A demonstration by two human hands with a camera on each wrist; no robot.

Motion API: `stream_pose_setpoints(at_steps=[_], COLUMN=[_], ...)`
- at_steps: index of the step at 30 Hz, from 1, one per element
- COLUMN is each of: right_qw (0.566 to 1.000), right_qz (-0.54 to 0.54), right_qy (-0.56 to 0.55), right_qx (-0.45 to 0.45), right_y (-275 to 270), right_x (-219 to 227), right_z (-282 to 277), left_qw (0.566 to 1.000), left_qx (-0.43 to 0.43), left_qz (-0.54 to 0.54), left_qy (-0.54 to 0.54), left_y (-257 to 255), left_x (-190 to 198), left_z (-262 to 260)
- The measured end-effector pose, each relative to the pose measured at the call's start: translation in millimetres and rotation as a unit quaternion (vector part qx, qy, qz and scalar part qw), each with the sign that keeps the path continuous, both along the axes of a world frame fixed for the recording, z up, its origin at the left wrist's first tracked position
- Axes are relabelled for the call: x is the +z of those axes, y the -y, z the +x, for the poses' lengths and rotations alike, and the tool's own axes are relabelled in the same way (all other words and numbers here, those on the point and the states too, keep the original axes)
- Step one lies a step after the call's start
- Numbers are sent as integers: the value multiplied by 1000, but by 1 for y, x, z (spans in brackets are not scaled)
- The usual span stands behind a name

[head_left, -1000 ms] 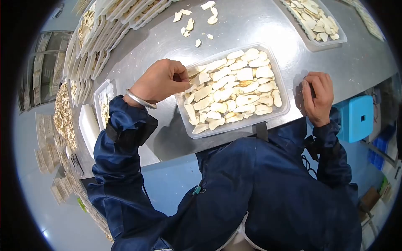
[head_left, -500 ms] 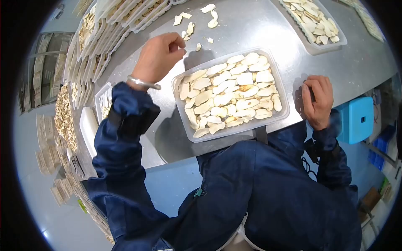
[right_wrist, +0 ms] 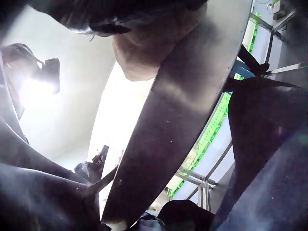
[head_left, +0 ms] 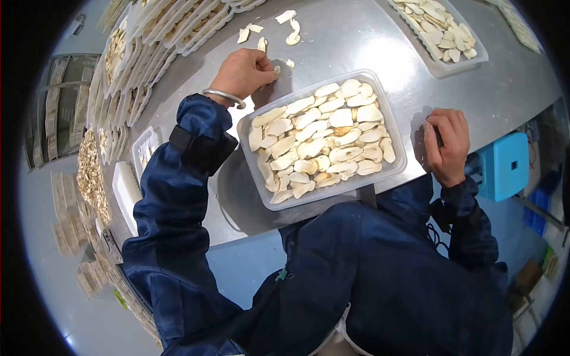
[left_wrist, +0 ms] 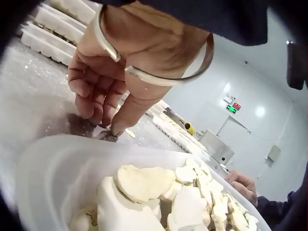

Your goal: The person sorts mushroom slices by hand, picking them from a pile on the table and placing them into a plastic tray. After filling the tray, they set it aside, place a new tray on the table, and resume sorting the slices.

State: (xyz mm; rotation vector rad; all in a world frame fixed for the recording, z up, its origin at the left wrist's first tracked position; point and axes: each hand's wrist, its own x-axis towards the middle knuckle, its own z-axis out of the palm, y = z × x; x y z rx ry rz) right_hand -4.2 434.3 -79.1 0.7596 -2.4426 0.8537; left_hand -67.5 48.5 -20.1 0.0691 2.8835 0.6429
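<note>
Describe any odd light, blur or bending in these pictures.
Head view: glare whitens the table beside the tray, and the scene curves into black corners; left wrist: the tray's near wall looks soft; right wrist: light washes out the area below the right hand.

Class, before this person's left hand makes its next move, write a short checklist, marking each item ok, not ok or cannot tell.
1. Left hand at the small pale piece: ok, fingertips are right by it.
2. Piece firmly pinched: cannot tell, fingers partly hide it.
3. Right hand clear of the tray: ok, it rests at the table's edge beside it.
4. Table free of loose slices: not ok, several lie beyond the tray.
5. Tray slices without overlap: not ok, some overlap.
</note>
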Motion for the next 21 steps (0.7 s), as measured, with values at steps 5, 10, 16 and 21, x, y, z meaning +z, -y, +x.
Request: stream_pose_setpoints(at_steps=[5,10,16,21], right_qw=[1000,1000,1000,1000], right_qz=[0,-1,0,2], right_qy=[-5,-4,-4,-5], right_qx=[0,2,0,1], right_y=[0,-1,1,1], right_x=[0,1,1,2], right_z=[-1,-1,-1,-1], left_qw=[999,997,864,814], left_qx=[-11,44,72,126], left_qz=[34,57,492,562], left_qy=[-15,-32,85,71], left_y=[13,71,81,72], left_x=[9,15,17,-1], left_z=[3,3,20,14])
